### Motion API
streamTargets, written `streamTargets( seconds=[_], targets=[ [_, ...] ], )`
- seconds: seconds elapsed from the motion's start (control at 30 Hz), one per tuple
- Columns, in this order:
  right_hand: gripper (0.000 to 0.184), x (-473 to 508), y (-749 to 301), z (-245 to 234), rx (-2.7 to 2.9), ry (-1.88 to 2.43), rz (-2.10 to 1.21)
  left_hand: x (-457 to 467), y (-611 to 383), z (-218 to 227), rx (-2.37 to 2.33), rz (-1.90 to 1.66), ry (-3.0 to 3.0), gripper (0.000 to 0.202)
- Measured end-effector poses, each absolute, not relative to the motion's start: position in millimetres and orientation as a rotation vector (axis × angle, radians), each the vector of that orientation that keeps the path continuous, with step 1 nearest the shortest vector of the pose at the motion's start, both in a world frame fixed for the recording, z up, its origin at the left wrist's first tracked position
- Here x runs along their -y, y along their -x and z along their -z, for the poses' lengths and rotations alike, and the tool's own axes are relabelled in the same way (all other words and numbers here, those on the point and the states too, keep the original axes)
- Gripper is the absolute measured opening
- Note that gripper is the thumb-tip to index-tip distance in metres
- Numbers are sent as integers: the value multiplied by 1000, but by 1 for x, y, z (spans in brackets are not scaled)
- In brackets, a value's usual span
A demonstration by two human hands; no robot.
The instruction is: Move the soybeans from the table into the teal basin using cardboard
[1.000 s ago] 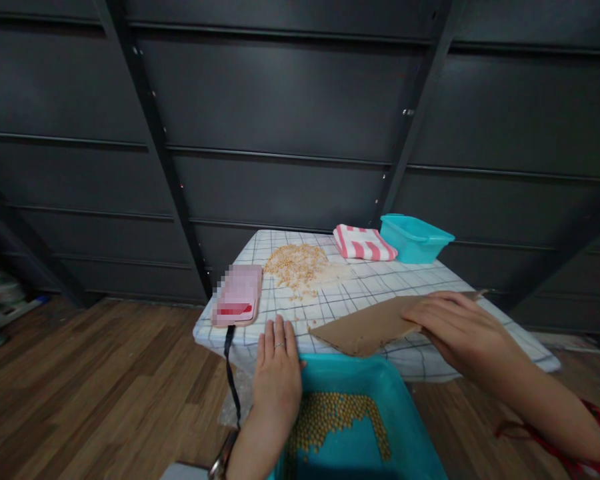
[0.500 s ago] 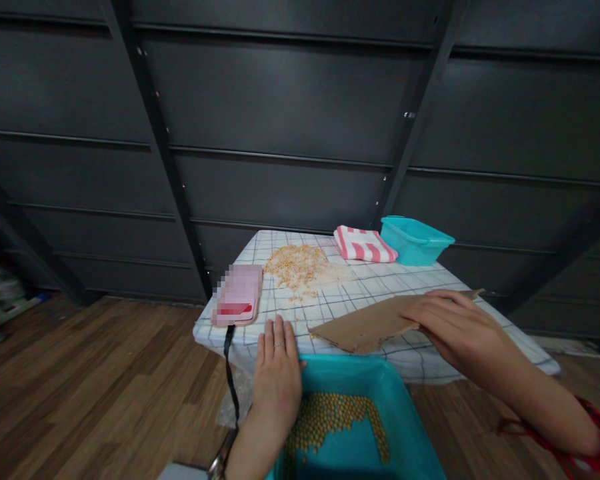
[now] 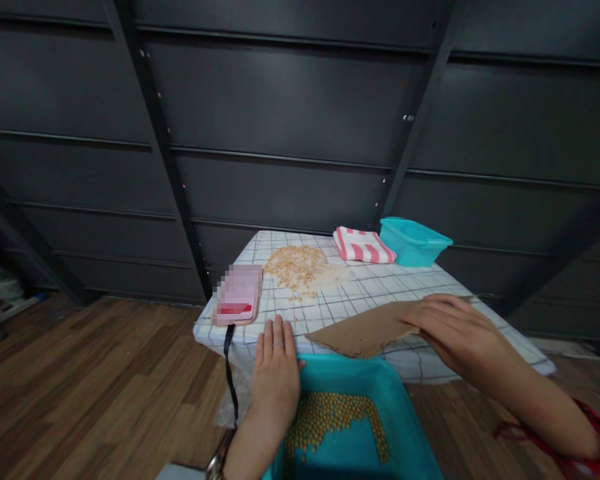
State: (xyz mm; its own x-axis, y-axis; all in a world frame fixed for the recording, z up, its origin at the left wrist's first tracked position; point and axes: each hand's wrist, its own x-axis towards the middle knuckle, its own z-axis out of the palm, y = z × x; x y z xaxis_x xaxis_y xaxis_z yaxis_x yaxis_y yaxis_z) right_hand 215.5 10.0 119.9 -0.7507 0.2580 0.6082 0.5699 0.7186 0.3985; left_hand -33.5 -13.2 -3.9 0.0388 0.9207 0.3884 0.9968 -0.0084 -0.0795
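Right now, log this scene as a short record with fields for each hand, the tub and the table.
Left hand: flat, fingers on the checked cloth edge, thumb over the teal tub rim
Right hand: laid on a cardboard sheet whose tip reaches over the tub
Tub: holds yellow beans
Table: grain pile, pink case, striped towel, small teal box
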Motion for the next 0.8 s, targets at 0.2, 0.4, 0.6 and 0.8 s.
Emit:
streamTargets(
  seconds=[0.2,0.4,0.6,0.8],
  targets=[
    [21,-15,-215,-122,2372,653,832,13,36,14,1915,351,1995,51],
    [22,-13,-211,-120,2398,648,737,13,36,17,1916,369,1996,51],
    [25,-6,-219,-120,2429,627,740,14,34,16,1907,393,1989,51],
    [22,-5,-222,-126,2419,633,767,16,33,6,1933,321,2010,51]
  ],
)
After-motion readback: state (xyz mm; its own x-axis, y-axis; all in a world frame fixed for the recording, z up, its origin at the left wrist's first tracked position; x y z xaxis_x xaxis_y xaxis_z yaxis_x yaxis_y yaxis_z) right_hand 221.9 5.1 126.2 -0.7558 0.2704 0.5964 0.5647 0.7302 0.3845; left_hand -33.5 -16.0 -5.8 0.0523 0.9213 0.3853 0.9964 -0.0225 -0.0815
